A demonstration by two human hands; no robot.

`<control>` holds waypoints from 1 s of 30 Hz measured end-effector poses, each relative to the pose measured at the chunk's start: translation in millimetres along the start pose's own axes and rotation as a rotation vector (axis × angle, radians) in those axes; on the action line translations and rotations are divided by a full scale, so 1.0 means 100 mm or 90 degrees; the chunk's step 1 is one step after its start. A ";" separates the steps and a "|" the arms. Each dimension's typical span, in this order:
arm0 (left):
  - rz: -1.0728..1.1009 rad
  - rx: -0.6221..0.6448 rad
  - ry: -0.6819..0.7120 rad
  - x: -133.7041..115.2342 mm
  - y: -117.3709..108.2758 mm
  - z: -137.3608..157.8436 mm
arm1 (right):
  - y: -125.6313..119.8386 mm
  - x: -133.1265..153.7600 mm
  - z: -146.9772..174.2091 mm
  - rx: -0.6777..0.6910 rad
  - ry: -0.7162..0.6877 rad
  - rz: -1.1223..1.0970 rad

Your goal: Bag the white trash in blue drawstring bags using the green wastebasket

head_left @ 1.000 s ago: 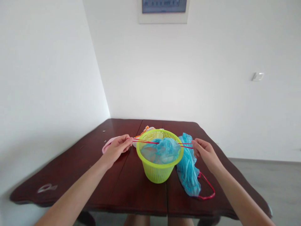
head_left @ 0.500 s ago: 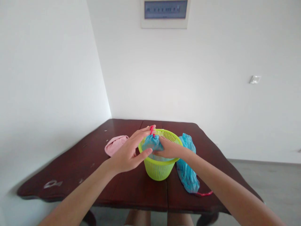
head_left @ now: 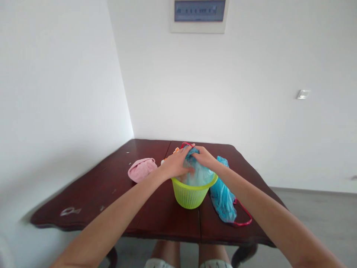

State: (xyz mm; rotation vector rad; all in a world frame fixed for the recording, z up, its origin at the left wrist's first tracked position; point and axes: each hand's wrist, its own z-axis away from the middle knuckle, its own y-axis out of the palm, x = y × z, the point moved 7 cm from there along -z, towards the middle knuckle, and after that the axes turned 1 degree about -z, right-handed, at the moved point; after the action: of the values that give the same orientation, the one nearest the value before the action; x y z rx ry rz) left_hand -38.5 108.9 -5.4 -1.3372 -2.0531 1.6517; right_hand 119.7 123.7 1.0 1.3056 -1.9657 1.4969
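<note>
A light-blue plastic drawstring bag (head_left: pixel 200 176) with a red cord bulges out of a yellow-green plastic basket (head_left: pixel 191 195). My right hand (head_left: pixel 205 157) is closed on the bag's gathered top from the right. From the left, my left hand (head_left: pixel 176 163) grips the same bag, its fingers by the red cord and its thumb blurred low against the plastic. The hands hide the far rim of the basket. Close to the right of the basket lies a second blue plastic bag (head_left: pixel 223 201), its red cord looped on the table.
A folded pink cloth (head_left: pixel 142 169) lies left of the basket on the dark wooden table (head_left: pixel 111 197). Something orange and white (head_left: pixel 176 150) shows partly behind my left hand. White walls (head_left: pixel 195 85) stand behind and at the left.
Both hands have drawn closer together at the bag's top, and the bag bulges higher above the basket. My left hand has gone from spread to gripping. The view has shifted slightly.
</note>
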 end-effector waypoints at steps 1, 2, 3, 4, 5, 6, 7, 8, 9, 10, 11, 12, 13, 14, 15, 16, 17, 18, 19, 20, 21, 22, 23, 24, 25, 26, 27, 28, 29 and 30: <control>-0.001 -0.018 -0.007 0.00 -0.04 -0.05 | -0.04 0.02 0.03 -0.004 -0.006 -0.011; 0.005 -0.034 -0.017 0.00 -0.07 -0.10 | -0.09 0.03 0.08 -0.011 -0.013 -0.018; 0.018 -0.046 -0.028 0.01 -0.11 -0.14 | -0.14 0.05 0.14 -0.024 -0.019 -0.023; 0.037 -0.056 -0.038 0.03 -0.14 -0.18 | -0.19 0.07 0.21 -0.043 -0.030 -0.020; 0.059 -0.063 -0.046 0.04 -0.16 -0.22 | -0.23 0.10 0.29 -0.064 -0.049 -0.001; 0.082 -0.068 -0.049 0.06 -0.17 -0.26 | -0.26 0.14 0.37 -0.078 -0.073 0.036; 0.104 -0.069 -0.051 0.07 -0.17 -0.30 | -0.25 0.19 0.44 -0.080 -0.097 0.090; 0.125 -0.068 -0.052 0.08 -0.15 -0.35 | -0.21 0.23 0.50 -0.068 -0.117 0.156; 0.148 -0.065 -0.056 0.08 -0.13 -0.40 | -0.15 0.26 0.55 -0.047 -0.126 0.224; 0.171 -0.061 -0.062 0.09 -0.10 -0.45 | -0.09 0.28 0.58 -0.024 -0.117 0.285; 0.194 -0.055 -0.067 0.08 -0.07 -0.50 | -0.04 0.28 0.60 -0.007 -0.092 0.325; 0.217 -0.048 -0.070 0.07 -0.04 -0.54 | -0.01 0.27 0.60 -0.002 -0.061 0.348; 0.235 -0.041 -0.071 0.06 -0.02 -0.57 | -0.01 0.27 0.58 -0.007 -0.033 0.354; 0.250 -0.033 -0.068 0.04 -0.01 -0.60 | -0.02 0.26 0.56 -0.018 -0.012 0.339; 0.259 -0.024 -0.064 0.03 -0.01 -0.60 | -0.05 0.25 0.54 -0.032 0.004 0.309; 0.262 -0.018 -0.059 0.01 -0.03 -0.60 | -0.08 0.23 0.50 -0.046 0.013 0.272; 0.261 -0.015 -0.054 0.01 -0.07 -0.58 | -0.12 0.20 0.47 -0.060 0.019 0.233; 0.254 -0.023 -0.046 0.00 -0.12 -0.54 | -0.17 0.16 0.43 -0.072 0.026 0.196; 0.239 -0.046 -0.032 0.00 -0.18 -0.49 | -0.21 0.10 0.38 -0.083 0.034 0.163; 0.215 -0.083 -0.012 0.01 -0.26 -0.41 | -0.26 0.04 0.33 -0.095 0.042 0.135; 0.184 -0.128 0.010 0.02 -0.33 -0.32 | -0.32 -0.03 0.28 -0.113 0.049 0.108; 0.147 -0.174 0.029 0.03 -0.39 -0.21 | -0.39 -0.09 0.22 -0.139 0.057 0.077; 0.109 -0.211 0.042 0.07 -0.42 -0.09 | -0.49 -0.16 0.17 -0.175 0.065 0.045; 0.077 -0.238 0.048 0.11 -0.42 0.04 | -0.61 -0.23 0.11 -0.219 0.074 0.015; 0.057 -0.251 0.050 0.17 -0.40 0.16 | -0.76 -0.29 0.05 -0.268 0.082 -0.012; 0.052 -0.255 0.054 0.24 -0.36 0.27 | -0.92 -0.35 0.00 -0.320 0.088 -0.036; 0.058 -0.252 0.065 0.30 -0.31 0.38 | -1.11 -0.40 -0.06 -0.370 0.090 -0.056; 0.071 -0.244 0.081 0.35 -0.26 0.48 | -1.30 -0.44 -0.11 -0.418 0.088 -0.071; 0.086 -0.234 0.098 0.40 -0.20 0.57 | -1.50 -0.48 -0.15 -0.459 0.079 -0.080; 0.096 -0.222 0.114 0.44 -0.15 0.66 | -1.70 -0.51 -0.20 -0.495 0.062 -0.084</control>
State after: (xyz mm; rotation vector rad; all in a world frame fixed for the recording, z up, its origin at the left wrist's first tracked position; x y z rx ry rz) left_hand -113.0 96.1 -33.1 -1.7168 -2.2491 1.2056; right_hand 280.0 161.4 69.1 0.9565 -2.0262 0.5936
